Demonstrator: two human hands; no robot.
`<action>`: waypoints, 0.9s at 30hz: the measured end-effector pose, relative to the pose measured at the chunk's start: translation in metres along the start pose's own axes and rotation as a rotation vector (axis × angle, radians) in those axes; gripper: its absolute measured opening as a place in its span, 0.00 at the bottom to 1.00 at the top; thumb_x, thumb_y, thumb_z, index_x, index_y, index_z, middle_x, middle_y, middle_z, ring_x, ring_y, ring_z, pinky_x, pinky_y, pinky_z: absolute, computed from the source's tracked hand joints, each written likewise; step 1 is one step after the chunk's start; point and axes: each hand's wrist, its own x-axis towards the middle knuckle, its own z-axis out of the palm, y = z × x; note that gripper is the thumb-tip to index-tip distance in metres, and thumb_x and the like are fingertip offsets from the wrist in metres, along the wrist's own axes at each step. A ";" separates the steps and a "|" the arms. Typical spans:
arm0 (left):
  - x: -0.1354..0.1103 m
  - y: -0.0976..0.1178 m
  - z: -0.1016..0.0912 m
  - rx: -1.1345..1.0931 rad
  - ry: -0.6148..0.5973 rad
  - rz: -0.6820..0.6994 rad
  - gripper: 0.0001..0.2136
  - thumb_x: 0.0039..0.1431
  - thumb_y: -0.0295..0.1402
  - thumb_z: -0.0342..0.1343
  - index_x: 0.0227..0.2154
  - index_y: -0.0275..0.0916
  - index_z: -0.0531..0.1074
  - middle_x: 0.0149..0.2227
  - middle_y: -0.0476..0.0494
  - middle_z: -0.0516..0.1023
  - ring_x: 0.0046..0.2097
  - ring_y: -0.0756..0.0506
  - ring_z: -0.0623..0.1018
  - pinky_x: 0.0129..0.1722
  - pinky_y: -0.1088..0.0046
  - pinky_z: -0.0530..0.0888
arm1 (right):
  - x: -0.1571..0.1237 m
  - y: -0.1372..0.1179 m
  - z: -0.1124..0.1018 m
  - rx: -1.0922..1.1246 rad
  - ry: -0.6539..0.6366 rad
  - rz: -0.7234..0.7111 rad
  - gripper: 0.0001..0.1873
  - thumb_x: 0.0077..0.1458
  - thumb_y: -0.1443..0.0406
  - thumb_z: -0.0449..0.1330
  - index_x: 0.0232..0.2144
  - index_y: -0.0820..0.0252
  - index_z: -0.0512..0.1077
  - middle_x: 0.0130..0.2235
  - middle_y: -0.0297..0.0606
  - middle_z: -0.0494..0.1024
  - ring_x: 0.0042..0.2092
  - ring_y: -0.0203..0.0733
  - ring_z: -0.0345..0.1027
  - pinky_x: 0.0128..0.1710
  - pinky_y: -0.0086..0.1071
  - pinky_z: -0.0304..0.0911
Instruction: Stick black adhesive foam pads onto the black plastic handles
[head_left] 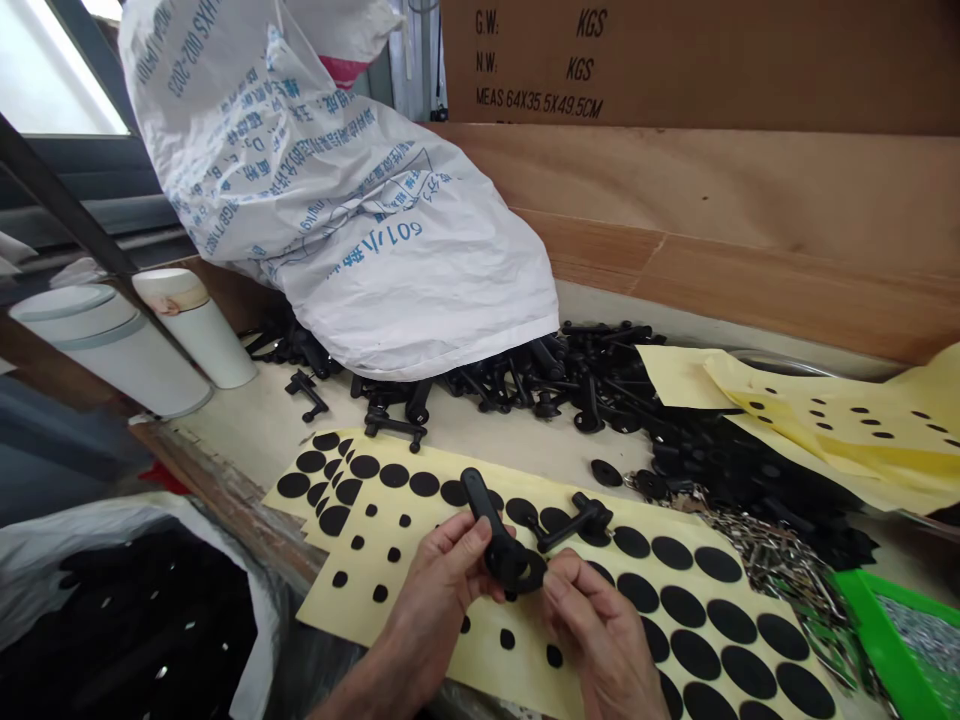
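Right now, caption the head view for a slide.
Left hand holds black handle, right hand a pad, over yellow sheet.

Daylit window (45,70) left of white sack (337,200). Cardboard carton (697,60) and plywood wall panel (750,220) to the sack's right.

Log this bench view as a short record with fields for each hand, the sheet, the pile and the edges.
left hand: grips black handle, stem pointing up
right hand: pinches black ring pad at the handle's base
sheet: yellow backing sheet under both hands, rows of black discs
pile: black parts beneath white sack
left edge: two white canisters
right edge: green tray
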 end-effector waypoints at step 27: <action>-0.001 -0.006 -0.003 0.021 -0.057 0.044 0.10 0.57 0.37 0.59 0.31 0.33 0.74 0.28 0.44 0.75 0.26 0.52 0.70 0.27 0.75 0.68 | 0.000 -0.003 0.006 -0.136 -0.002 0.053 0.19 0.50 0.50 0.61 0.21 0.60 0.69 0.19 0.28 0.58 0.23 0.32 0.47 0.22 0.28 0.45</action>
